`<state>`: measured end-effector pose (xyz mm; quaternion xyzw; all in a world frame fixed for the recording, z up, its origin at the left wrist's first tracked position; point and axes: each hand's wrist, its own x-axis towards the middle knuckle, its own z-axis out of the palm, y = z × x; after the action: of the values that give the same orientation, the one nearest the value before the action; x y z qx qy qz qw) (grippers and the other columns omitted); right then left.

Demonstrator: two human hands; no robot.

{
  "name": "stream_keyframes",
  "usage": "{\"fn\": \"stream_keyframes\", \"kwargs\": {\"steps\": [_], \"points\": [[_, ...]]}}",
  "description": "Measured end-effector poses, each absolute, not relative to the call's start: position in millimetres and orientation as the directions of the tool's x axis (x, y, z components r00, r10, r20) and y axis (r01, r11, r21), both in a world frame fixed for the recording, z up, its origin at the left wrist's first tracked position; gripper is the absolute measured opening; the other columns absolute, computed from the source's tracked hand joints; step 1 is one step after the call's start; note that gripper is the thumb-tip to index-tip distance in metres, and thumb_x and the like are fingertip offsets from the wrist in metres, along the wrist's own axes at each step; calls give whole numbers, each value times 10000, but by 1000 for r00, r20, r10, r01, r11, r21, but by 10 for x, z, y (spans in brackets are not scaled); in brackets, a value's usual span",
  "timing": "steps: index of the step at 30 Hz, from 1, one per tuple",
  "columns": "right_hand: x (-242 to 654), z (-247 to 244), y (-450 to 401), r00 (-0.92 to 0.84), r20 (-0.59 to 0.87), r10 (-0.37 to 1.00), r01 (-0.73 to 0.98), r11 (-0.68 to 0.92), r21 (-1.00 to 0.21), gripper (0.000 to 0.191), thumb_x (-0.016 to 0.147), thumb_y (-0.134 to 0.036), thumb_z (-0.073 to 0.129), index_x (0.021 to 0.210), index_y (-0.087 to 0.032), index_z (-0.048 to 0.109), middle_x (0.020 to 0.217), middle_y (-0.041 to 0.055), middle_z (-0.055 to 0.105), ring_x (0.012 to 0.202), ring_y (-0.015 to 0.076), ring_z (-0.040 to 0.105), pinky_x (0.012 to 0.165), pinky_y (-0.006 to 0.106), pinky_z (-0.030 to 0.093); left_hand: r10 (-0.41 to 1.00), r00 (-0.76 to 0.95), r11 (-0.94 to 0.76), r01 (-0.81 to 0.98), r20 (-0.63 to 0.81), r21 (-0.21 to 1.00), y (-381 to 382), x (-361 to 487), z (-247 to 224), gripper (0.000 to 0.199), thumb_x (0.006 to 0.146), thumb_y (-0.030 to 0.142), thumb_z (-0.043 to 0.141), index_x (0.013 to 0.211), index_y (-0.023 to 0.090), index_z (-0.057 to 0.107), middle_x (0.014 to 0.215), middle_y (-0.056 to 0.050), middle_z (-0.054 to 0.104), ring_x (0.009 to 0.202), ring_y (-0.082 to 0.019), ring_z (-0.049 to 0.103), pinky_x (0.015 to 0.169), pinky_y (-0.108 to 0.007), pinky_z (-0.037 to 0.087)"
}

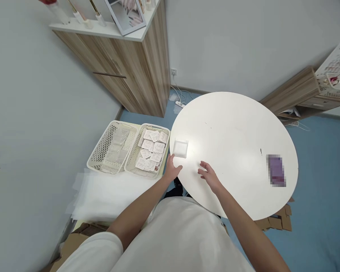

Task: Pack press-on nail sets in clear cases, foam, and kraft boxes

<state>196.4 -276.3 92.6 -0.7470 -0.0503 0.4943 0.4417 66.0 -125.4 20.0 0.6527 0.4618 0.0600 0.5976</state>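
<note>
A small square packet in clear plastic (181,149) lies near the left edge of the white oval table (232,124). My left hand (172,169) is at the table's edge just below the packet, thumb and fingers apart, with nothing in it. Whether a fingertip touches the packet's lower corner I cannot tell. Over the table to the right, my right hand (209,176) hovers with its fingers spread and holds nothing. Left of the table stands a white basket of printed cards (127,160), close to my left hand.
Another white basket (98,155) holds clear plastic bags. Translucent sheets (102,196) lie in front of both baskets. A blurred-out purple object (277,170) rests at the table's right. A wood-grain cabinet (136,71) stands behind, and a power strip (180,104) sits on the floor.
</note>
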Motion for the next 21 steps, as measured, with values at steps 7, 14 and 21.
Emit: {"fn": "stream_keyframes", "kwargs": {"steps": [7, 14, 21], "points": [[2013, 1149, -3062, 387, -691, 611, -320, -614, -722, 443, 727, -470, 536, 1130, -288, 514, 1198, 46, 536, 962, 183, 562, 840, 354, 420, 723, 591, -68, 576, -358, 814, -1449, 504, 531, 509, 712, 246, 553, 1210, 212, 449, 1431, -69, 231, 1316, -247, 201, 1066, -395, 219], [2060, 1188, -3114, 241, -656, 715, -184, -630, -754, 473, 711, -512, 531, 1115, -267, 534, 1169, 65, 557, 953, 203, 569, 825, 358, 429, 678, 646, -125, 571, -351, 811, -1907, 84, 898, 375, 770, 301, 472, 1129, 209, 528, 1182, -73, 551, 1088, -216, 506, 933, -362, 403], [1782, 1093, -3247, -107, -671, 734, 33, -672, -740, 502, 721, -565, 487, 1123, -268, 538, 1141, 63, 576, 942, 198, 574, 803, 348, 433, 733, 506, 41, 634, -454, 772, -2693, -486, 1067, 371, 780, 360, 469, 1118, 232, 550, 1137, -66, 590, 980, -216, 571, 819, -334, 458]]}}
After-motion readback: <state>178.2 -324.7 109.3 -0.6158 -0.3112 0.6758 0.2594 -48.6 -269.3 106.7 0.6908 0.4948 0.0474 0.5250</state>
